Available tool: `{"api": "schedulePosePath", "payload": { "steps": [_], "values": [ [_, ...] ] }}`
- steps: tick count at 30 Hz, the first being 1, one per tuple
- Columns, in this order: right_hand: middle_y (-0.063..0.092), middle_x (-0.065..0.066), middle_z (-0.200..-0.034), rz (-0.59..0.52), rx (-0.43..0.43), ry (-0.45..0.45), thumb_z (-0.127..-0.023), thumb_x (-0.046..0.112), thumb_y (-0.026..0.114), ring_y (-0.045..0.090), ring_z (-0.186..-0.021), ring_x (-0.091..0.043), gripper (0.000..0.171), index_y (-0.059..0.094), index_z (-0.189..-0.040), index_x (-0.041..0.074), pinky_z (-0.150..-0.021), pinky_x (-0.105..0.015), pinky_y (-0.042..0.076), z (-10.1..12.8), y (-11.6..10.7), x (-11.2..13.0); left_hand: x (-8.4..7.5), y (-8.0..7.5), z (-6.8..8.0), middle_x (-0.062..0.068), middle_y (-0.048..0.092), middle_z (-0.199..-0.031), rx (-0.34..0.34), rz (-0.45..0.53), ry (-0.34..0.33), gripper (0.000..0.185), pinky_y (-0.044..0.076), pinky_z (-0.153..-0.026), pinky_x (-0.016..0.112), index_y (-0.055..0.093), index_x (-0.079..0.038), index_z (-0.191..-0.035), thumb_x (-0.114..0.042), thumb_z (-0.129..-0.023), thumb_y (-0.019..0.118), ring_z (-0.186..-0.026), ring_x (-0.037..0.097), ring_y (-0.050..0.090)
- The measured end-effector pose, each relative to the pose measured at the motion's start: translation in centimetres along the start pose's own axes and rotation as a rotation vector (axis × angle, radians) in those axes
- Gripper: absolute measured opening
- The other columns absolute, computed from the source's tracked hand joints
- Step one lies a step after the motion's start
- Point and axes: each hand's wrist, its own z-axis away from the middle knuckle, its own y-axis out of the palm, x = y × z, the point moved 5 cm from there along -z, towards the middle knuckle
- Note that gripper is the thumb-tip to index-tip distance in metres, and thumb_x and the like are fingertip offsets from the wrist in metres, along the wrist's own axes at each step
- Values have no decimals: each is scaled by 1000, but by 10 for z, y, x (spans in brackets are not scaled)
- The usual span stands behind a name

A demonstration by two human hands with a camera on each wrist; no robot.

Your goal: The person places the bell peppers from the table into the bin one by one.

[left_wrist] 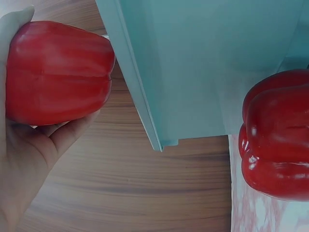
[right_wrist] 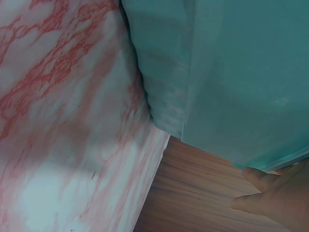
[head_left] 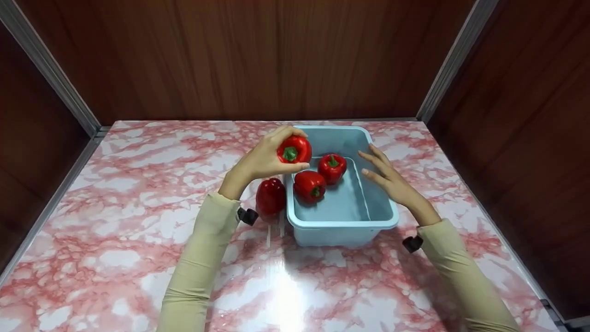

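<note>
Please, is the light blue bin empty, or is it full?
Partly filled: in the light blue bin lie two red bell peppers, and its bare floor shows beside them.

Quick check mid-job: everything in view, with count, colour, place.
bin: 1, light blue, on the table
table: 1, red and white marbled, beneath the bin
peppers in bin: 2, red, toward its left side
held pepper: 1, red, raised near bin's left rim
loose pepper: 1, red, on table, left of bin
wall panels: 3, brown, behind and either side
frame strips: several, grey, panel corners and table edges
wrist devices: 2, black, one per wrist
sleeves: 2, pale yellow-green, one per arm
left grip: 1, bare, around held pepper
right grip: 1, bare, at bin's right side
</note>
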Motion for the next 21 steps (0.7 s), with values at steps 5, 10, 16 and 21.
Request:
{"api": "schedulePosePath", "payload": {
  "steps": [5, 10, 16, 21],
  "values": [
    [4, -17, -154, 4, 1, 11, -97, 20, 48, 0, -141, -34, 49, 34, -143, 7, -109, -61, 3, 0, 0, 0, -1, 0, -1, -12, 54, -109, -5, 7, 7, 56, 50, -82, 22, 52, -27, -118, -51, -72, 73, -101, 4, 50],
    [3, -15, -155, -1, 5, 27, -97, 21, 47, 0, -141, -34, 50, 34, -143, 9, -108, -62, 3, 0, 0, -1, -1, 1, -1, -11, 54, -110, 9, 16, -1, 58, 51, -81, 24, 52, -25, -119, -49, -72, 74, -102, 6, 51],
    [3, -15, -155, -1, 6, 31, -97, 21, 47, 0, -141, -34, 50, 34, -143, 9, -108, -63, 2, 0, 0, -1, -1, 1, -3, -11, 54, -110, 4, 16, 2, 57, 51, -81, 24, 52, -27, -119, -50, -72, 73, -102, 6, 51],
    [3, -16, -154, -4, 5, 22, -97, 20, 47, 0, -141, -34, 50, 34, -143, 7, -109, -62, 3, 0, 0, -1, -1, 2, -4, -10, 54, -110, 6, 23, 19, 56, 51, -82, 23, 52, -25, -119, -49, -72, 73, -101, 5, 51]
  ]
}}
